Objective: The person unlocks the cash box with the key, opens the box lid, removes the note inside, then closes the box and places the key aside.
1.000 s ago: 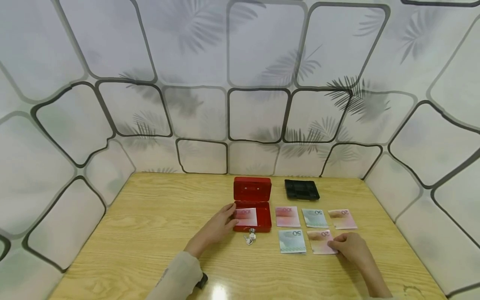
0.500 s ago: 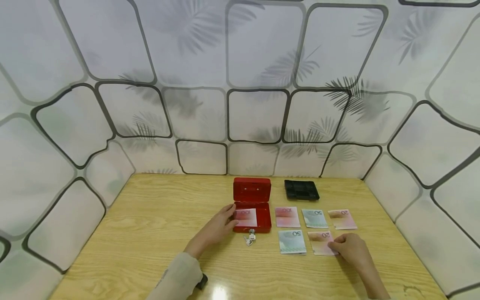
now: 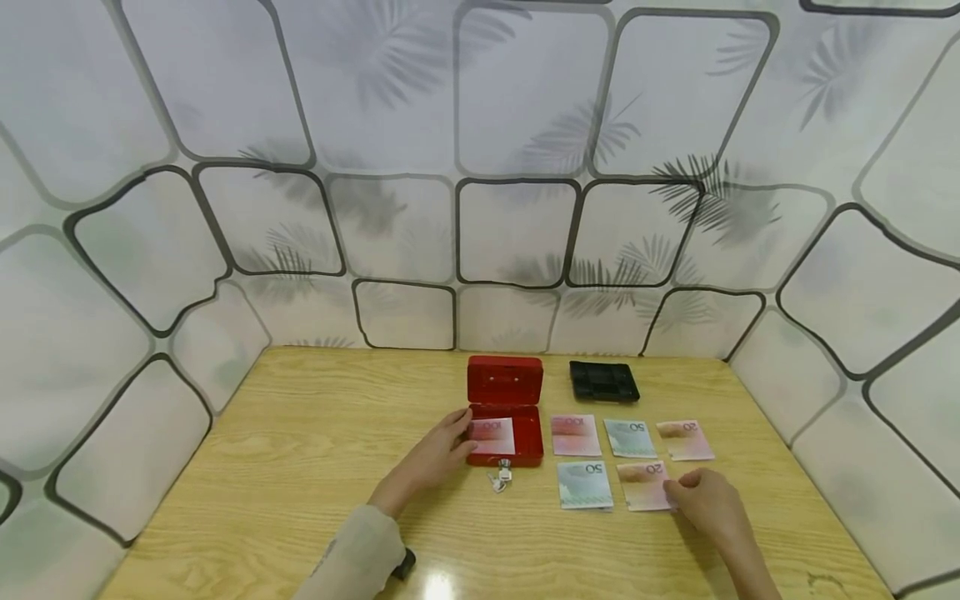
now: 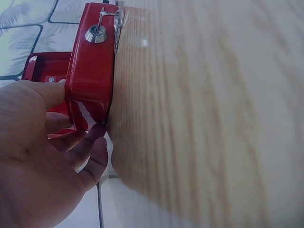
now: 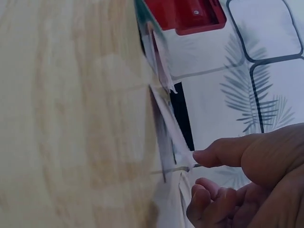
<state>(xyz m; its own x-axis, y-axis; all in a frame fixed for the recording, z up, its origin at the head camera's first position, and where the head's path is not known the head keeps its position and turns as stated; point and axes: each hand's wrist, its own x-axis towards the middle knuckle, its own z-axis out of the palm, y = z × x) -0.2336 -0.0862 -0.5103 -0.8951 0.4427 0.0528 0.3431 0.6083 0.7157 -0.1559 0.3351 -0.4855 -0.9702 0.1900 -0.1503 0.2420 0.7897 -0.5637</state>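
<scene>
Pink paper, thin and limp: the 20 note [image 3: 645, 486] lies flat on the table [image 3: 300, 467] in the near row, right of a green 50 note [image 3: 584, 484]. My right hand [image 3: 708, 502] has thumb and curled fingers pinching its right edge, and in the right wrist view that edge [image 5: 183, 159] is lifted slightly off the wood between my fingertips. To do this well, I judge I should keep the pinch light, peel the note up from that edge rather than drag it, and steer clear of the 50 just beside it, since such paper slides and creases easily.

My left hand [image 3: 435, 454] steadies the red box [image 3: 505, 421]: the thumb lies over its left rim and the fingers are curled against its side wall, as the left wrist view shows [image 4: 71, 142]. The box stands open, lid up behind, with a 100 note [image 3: 491, 434] inside. Keys [image 3: 501, 475] hang from its front lock.

Farther back lie another 100 note [image 3: 575, 434], a 50 [image 3: 630, 437] and a 20 [image 3: 685, 439]; behind them sits a black tray [image 3: 603, 380].
</scene>
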